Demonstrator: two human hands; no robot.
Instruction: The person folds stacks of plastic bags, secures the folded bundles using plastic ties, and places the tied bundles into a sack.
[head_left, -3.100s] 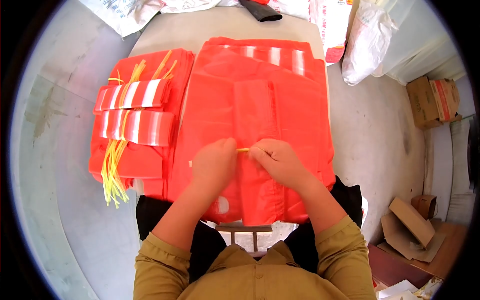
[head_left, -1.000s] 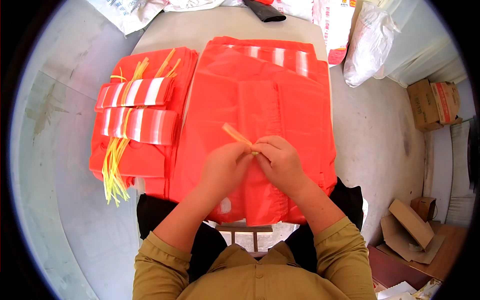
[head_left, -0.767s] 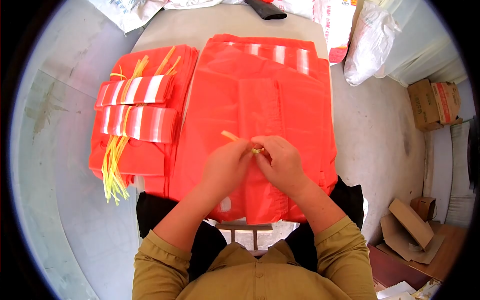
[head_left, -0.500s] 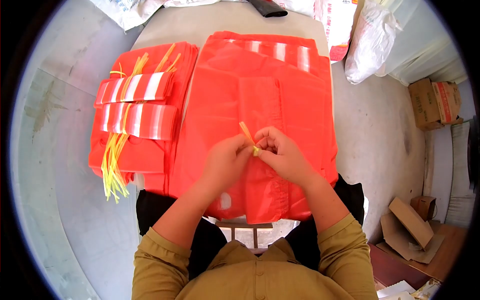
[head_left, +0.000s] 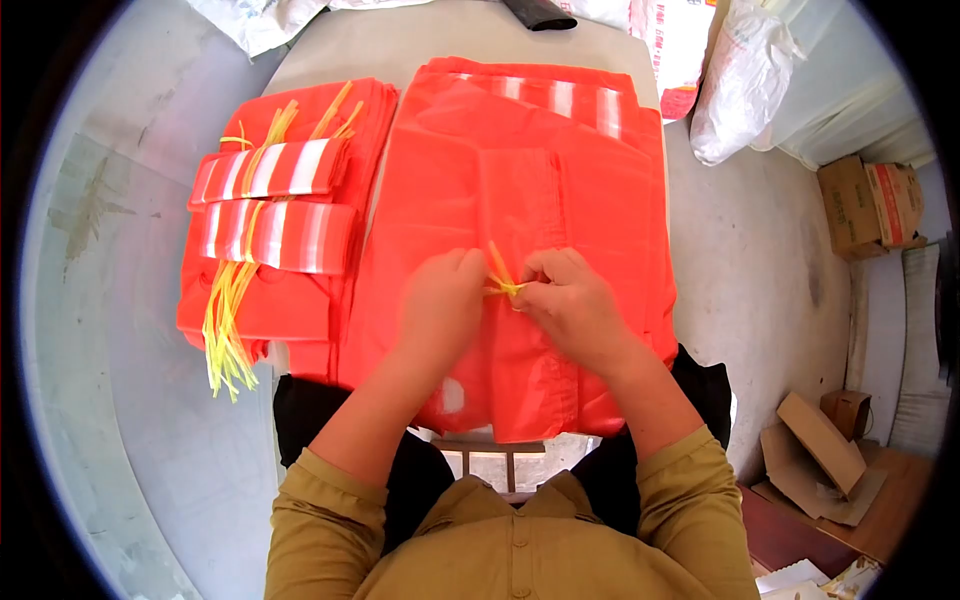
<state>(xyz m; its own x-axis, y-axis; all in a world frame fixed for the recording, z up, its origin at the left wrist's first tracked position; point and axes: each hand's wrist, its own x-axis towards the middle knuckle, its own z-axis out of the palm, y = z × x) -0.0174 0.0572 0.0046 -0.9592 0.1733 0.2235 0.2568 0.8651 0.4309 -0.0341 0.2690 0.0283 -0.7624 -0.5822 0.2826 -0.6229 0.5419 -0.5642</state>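
Note:
A knotted yellow strip lies over the folded red plastic roll on a large red stack. My right hand pinches the strip just right of its knot. On the other side my left hand is closed, slightly blurred, with a strand end running to its fingers. One loose end points up between the hands. At the left, two red-and-white striped bundles rest on a smaller red stack, with a bunch of yellow strips under and below them.
Beyond the stacks is the beige tabletop with a black object at its far edge. White sacks stand at the back right. Cardboard boxes are at the right, and an opened carton lies lower right.
My hands were close together at the knot and are now further apart, the left one having moved left. The loose yellow end has swung upright. The whole scene has shifted slightly upward in view.

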